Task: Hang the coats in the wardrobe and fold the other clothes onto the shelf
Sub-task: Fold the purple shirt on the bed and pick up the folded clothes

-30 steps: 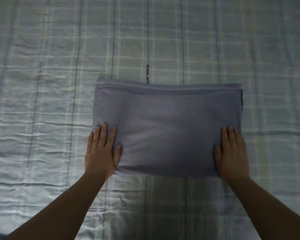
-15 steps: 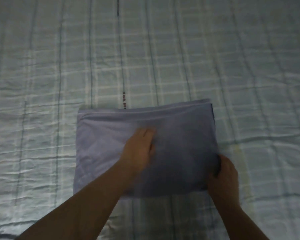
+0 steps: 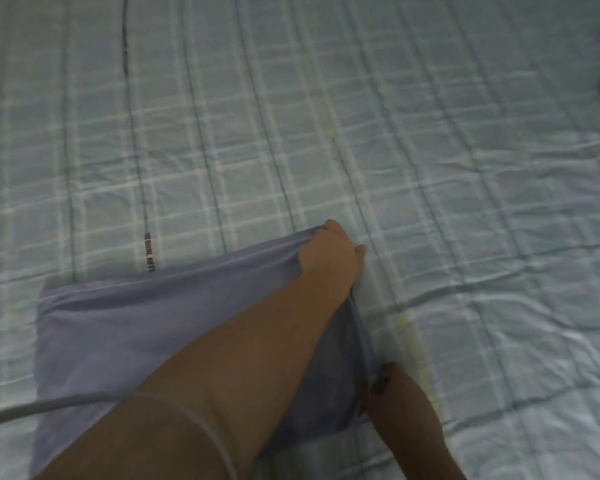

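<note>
Both forearms are bare, no sleeves showing; a thin pale cable crosses the left one.

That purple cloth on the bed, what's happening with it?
A person is folding a purple garment on a checked bedsheet. The left hand reaches across and grips the garment's far right corner, lifting it a little. The right hand pinches the near right corner. It looks like the right side is about to be folded over. The garment is already a neat rectangle, not yet on any shelf. A pale cord lies across its lower left part.
</note>
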A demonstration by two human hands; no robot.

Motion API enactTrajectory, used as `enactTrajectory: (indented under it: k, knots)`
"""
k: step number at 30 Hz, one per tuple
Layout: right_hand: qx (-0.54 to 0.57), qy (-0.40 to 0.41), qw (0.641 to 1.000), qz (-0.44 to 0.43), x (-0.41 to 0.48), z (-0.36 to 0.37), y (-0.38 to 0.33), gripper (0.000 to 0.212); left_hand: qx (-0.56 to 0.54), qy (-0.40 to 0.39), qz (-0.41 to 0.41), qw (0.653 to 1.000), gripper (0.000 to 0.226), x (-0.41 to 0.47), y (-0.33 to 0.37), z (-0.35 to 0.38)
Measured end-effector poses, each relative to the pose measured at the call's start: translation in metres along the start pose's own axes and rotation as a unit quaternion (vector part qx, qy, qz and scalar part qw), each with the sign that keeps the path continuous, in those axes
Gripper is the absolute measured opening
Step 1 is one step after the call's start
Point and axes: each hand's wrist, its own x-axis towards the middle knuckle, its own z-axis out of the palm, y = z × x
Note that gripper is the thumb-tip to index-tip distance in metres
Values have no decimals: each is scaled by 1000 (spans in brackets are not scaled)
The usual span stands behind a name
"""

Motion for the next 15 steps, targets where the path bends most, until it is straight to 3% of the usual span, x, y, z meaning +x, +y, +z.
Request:
enactTrajectory:
  k: [3, 7, 15]
  knots:
    - [18, -6, 1000, -20, -2, -1, -4, 32, 12, 16, 13, 1000, 59, 6, -6, 6]
    - [52, 46, 997, -42, -18, 5, -12, 25, -81, 27, 26, 996, 31, 1, -18, 3]
    - [131, 45, 978, -156, -98, 3, -54, 25, -189, 27, 14, 982, 31, -9, -61, -42]
